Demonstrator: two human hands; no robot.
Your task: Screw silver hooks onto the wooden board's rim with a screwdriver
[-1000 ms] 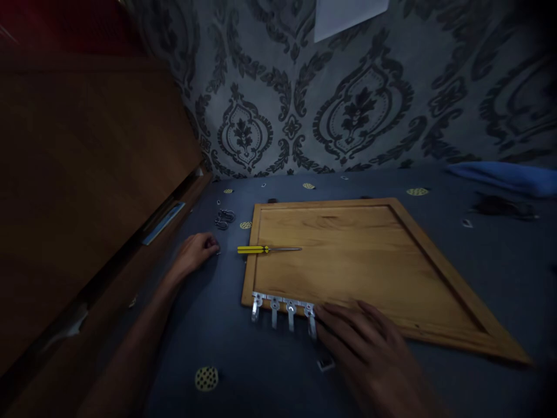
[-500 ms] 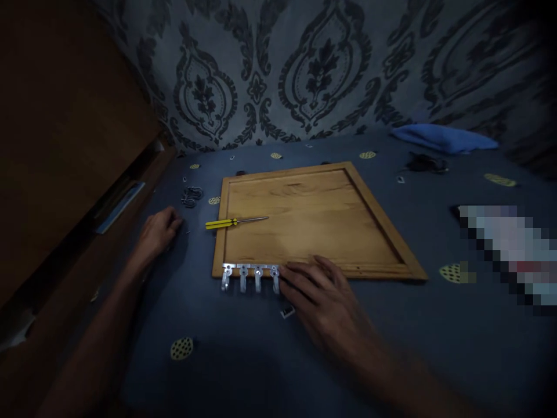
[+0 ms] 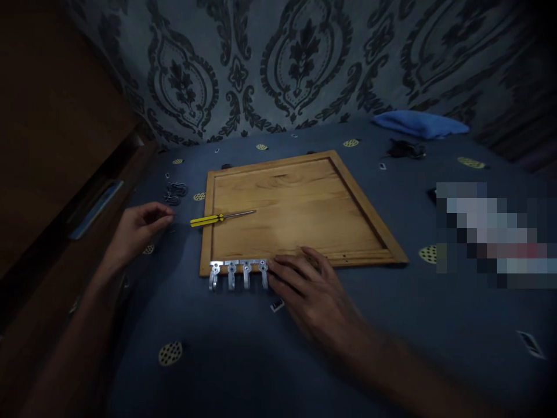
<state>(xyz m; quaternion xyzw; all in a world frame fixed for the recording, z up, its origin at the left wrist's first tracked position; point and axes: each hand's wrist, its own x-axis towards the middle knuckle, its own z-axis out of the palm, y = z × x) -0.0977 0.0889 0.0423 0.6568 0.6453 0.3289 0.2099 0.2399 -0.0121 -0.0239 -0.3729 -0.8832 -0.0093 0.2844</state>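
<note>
A metal hook rail (image 3: 239, 267) with several hooks lies along the near edge of a framed wooden board (image 3: 287, 197), the hooks overhanging it. My right hand (image 3: 311, 290) rests over the rail's right end and the frame, fingers bent and holding the rail there; what lies under the palm is hidden. Off the board's left side, my left hand (image 3: 139, 229) is raised with thumb and fingertips pinched together. Something tiny may be between them, too small to make out. A yellow-handled screwdriver (image 3: 209, 220) lies across the board's left edge, its tip pointing right.
Several dark wire-like loops (image 3: 176, 193) lie beyond my left hand. A blue cloth (image 3: 420, 125) and a dark crumpled item (image 3: 405, 149) lie at the back right. A blurred-out flat object (image 3: 491, 232) is at right. Wooden furniture (image 3: 56, 116) borders the left; a patterned wall stands behind.
My left hand has lifted from the cloth surface and its fingers have come together in a pinch. My right hand stays on the rail. The whole view has shifted slightly.
</note>
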